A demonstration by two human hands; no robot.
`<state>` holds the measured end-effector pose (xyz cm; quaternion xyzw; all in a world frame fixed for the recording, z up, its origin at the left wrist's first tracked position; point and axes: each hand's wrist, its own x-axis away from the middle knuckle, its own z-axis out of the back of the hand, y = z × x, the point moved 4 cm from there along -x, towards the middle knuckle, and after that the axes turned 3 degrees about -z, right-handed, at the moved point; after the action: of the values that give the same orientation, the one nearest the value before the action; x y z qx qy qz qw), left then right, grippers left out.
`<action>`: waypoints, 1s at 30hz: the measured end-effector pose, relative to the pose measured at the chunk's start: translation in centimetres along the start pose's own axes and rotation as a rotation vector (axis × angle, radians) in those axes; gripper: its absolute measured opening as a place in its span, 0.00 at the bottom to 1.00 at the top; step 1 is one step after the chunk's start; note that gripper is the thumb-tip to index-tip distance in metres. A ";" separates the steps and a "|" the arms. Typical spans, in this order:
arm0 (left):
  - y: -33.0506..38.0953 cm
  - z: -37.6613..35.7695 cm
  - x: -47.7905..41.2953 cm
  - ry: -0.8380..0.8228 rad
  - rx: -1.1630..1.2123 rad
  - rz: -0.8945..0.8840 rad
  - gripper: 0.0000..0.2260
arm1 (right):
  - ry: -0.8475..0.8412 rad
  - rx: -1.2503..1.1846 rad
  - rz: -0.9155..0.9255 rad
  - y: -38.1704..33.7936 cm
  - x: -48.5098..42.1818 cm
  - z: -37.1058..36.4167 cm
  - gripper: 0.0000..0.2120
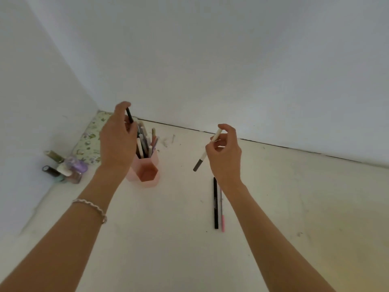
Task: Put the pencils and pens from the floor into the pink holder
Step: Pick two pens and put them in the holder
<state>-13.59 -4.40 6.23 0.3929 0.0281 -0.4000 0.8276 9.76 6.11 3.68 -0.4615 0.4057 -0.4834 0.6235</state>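
Left hand: fingers pinch the top of a dark pen, right over the pink holder.
Right hand: fingers curl round a white pen near its top. Its grey end hangs down, up off the floor.
Holder: stands on the floor. The back cup is full of pens and the front cup looks empty.
On the floor: a long black pen and a thin pencil lie side by side, near the right wrist.
Feel: probably light, stiff and smooth, so they may roll or slip.
Where to hold: near the middle, with fingertips.
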 end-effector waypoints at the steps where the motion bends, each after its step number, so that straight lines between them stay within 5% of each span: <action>1: -0.2 -0.4 0.0 -0.049 -0.089 -0.028 0.14 | 0.000 -0.005 0.015 -0.2 0.2 -0.4 0.20; 5: -0.2 0.2 -0.3 -0.032 -0.404 -0.138 0.12 | -0.001 -0.043 0.088 -1.8 1.1 -2.2 0.19; 12: 0.1 3.7 -1.5 0.127 -0.292 -0.119 0.17 | -0.052 -0.160 0.325 -5.7 2.9 -7.3 0.20; 22: 1.6 4.4 -0.1 0.156 -0.082 -0.137 0.13 | -0.160 0.522 0.704 -2.5 4.0 -13.1 0.13; 25: 3.5 2.9 1.1 0.144 -0.043 -0.182 0.11 | -0.076 0.415 0.648 -1.9 3.9 -10.9 0.19; 27: 5.1 0.6 2.6 0.054 0.003 -0.199 0.09 | 0.053 0.308 0.527 -1.5 2.9 -8.2 0.21; 30: 6.9 -5.7 6.3 -0.346 -0.011 -0.115 0.10 | 0.182 0.244 0.343 -0.3 1.1 -3.9 0.21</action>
<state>-3.04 -2.01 4.34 0.3116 -0.0899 -0.5082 0.7979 6.18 4.29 2.96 -0.2616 0.4712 -0.4556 0.7085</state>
